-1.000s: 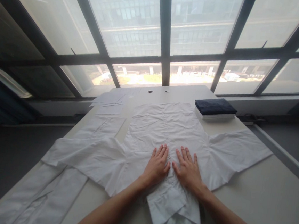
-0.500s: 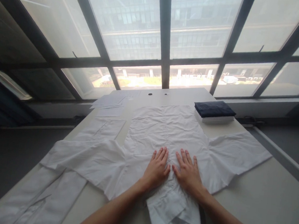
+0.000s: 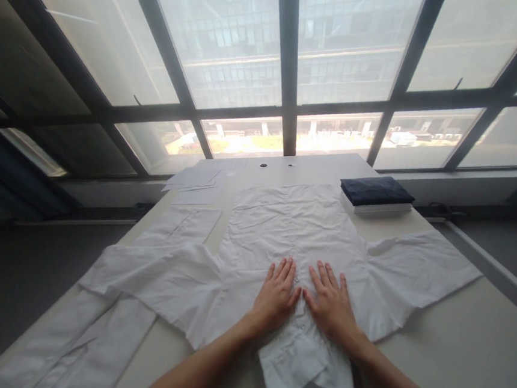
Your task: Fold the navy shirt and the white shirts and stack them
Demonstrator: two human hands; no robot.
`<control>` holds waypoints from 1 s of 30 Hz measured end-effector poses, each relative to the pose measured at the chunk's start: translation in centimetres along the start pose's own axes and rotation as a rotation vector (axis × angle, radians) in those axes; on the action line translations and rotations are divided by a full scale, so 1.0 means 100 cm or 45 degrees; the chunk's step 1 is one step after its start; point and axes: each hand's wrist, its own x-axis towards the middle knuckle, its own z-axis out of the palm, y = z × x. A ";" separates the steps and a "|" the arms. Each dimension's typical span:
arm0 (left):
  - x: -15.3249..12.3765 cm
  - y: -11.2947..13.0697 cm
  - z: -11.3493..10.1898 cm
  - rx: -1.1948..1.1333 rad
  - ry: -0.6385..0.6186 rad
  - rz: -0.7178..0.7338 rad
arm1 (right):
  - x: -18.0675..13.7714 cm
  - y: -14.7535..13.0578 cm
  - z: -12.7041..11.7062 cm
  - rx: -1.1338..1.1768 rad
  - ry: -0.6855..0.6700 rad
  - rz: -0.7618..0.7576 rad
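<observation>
A white long-sleeved garment (image 3: 292, 221) lies spread over the table, its sleeves stretched out to both sides and its surface creased. My left hand (image 3: 277, 292) rests flat on it, just left of the middle line, with fingers extended. To the right of that line, my right hand (image 3: 328, 300) presses flat on the cloth, fingers spread slightly. The two thumbs almost meet. Below my hands, a bunched, folded white section (image 3: 306, 367) reaches toward me; whether it is part of the same garment I cannot tell. Neither hand grips anything.
On the white table (image 3: 462, 351), a folded dark navy cloth (image 3: 376, 191) tops a white stack (image 3: 381, 209) at the back right. Paper sheets (image 3: 196, 179) lie at the back left. More white cloth (image 3: 77, 347) extends beneath the left sleeve. Large windows stand behind the table.
The whole view has shifted a little, so everything sits slightly farther right. Both hands stay flat on the garment in nearly the same place.
</observation>
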 end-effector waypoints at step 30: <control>-0.088 -0.115 -0.021 0.145 0.101 -0.114 | -0.021 0.096 -0.003 -0.002 0.240 -0.072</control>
